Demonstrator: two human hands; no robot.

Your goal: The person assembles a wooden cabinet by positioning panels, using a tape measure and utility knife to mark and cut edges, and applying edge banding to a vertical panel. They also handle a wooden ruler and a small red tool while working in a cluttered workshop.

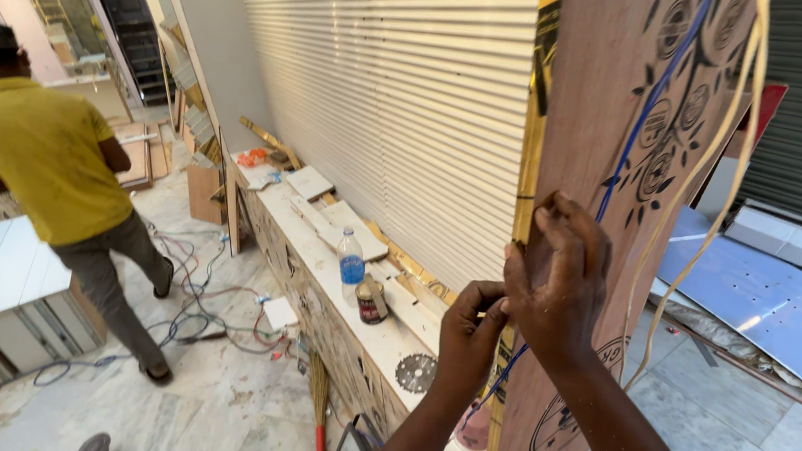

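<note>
Left hand (pixel 467 336): fingers pinched on the gold edge strip (pixel 529 170) of the upright plywood panel (pixel 617 99), at six o'clock.
Right hand (pixel 561 279): pressed flat on the panel's face, just beside the left hand, fingers curled over the strip.
Cables: a blue wire (pixel 650 113) and pale cords (pixel 723 141) hang down the panel.
Worktop (pixel 316 266): at nine o'clock from the hands, carrying a water bottle (pixel 351 262), a small tin (pixel 371 301), a saw blade (pixel 416 371) and white offcuts.
Other person (pixel 46 165): yellow shirt, at ten o'clock, standing among floor cables.
</note>
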